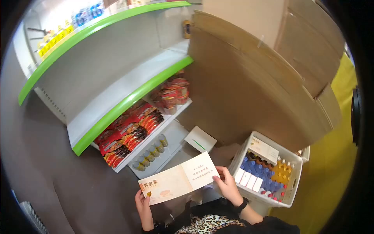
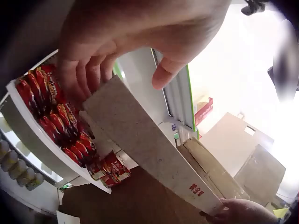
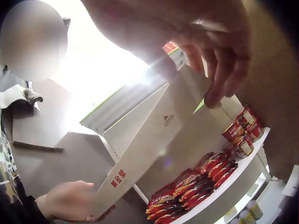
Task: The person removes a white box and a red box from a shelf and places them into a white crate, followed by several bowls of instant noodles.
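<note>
1. Carton (image 1: 171, 182), cream with 黄金叶 printed on it, is up in the air on the near side, between both hands.
2. Left hand (image 1: 144, 206) has its left end gripped.
3. Right hand (image 1: 229, 188)'s pinching the right end.
4. White crate (image 1: 253, 195) of bottles (image 1: 257, 170) sits right; red snack packets (image 1: 126, 136) fill a shelf (image 1: 144, 145) farther left.

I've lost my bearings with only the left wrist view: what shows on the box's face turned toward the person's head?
Observer: In the head view, the box has printed characters and a cloud-like drawing there.
Operator: What stands out past the right hand?
Observer: A white crate holding bottles, off to the person's right.
Operator: Any similar box around?
Observer: Yes, a similar-looking box lies in the crate, at its far end.
</note>
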`<state>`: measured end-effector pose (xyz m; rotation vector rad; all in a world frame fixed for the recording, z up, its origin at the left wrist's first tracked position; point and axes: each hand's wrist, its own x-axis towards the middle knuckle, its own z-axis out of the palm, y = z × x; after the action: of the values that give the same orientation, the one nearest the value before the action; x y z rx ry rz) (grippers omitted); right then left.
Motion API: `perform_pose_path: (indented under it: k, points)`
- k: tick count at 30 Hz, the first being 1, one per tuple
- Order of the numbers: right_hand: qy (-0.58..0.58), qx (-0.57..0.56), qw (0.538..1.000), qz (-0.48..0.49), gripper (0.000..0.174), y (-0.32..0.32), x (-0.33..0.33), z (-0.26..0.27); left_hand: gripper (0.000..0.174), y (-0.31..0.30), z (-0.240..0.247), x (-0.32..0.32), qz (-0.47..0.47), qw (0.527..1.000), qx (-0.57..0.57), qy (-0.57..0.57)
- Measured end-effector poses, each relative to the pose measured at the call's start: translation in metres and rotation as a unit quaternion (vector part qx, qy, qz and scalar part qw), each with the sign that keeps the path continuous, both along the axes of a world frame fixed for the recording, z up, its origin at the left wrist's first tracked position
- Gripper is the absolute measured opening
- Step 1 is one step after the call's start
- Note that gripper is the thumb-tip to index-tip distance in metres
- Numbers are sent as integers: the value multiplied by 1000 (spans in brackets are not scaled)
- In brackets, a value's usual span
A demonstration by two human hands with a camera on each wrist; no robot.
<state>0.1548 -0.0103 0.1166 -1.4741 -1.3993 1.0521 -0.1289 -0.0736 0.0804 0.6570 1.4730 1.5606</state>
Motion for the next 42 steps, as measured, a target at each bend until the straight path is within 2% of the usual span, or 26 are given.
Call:
perform_pose_path:
  k: [5,7,13,21,23,27,29,30,35,37,38,39,41,42]
  points:
    - [11,-25,999,-37,33,-15,22,-6,45,19,14,17,-51,997,-29,46]
    - [-18,-3,999,-41,32,-21,33,-1,45,23,12,27,-81,994,-35,64]
    - [11,-28,991,-130,34,-40,76,3,46,50,6,71,-153,983,-71,73]
    - [26,-32,975,-216,34,-57,141,4,49,90,22,148,-255,963,-11,83]
    - [33,-63,967,-244,34,-56,168,8,49,100,30,179,-275,957,-20,85]
    - [29,-39,963,-264,34,-65,207,-19,46,108,17,214,-322,942,-20,95]
    - [3,-65,959,-276,33,-66,231,-32,46,115,9,235,-342,934,-24,96]
    - [25,-59,957,-283,32,-58,252,-27,45,123,12,255,-360,928,-35,90]
    - [21,-106,942,-317,32,-57,332,-100,45,159,0,329,-450,886,-73,82]
    - [60,-120,928,-347,31,-57,362,-121,45,172,-8,368,-499,854,-121,80]
    - [81,-105,925,-356,30,-59,378,-147,47,178,-19,386,-514,845,-136,62]
    - [83,-109,924,-357,30,-59,390,-148,47,183,-32,403,-514,844,-140,63]
    - [207,-132,890,-385,31,-58,413,-150,47,190,-50,436,-546,817,-183,25]
    - [231,-148,872,-405,33,-60,424,-167,47,192,-47,455,-557,807,-188,53]
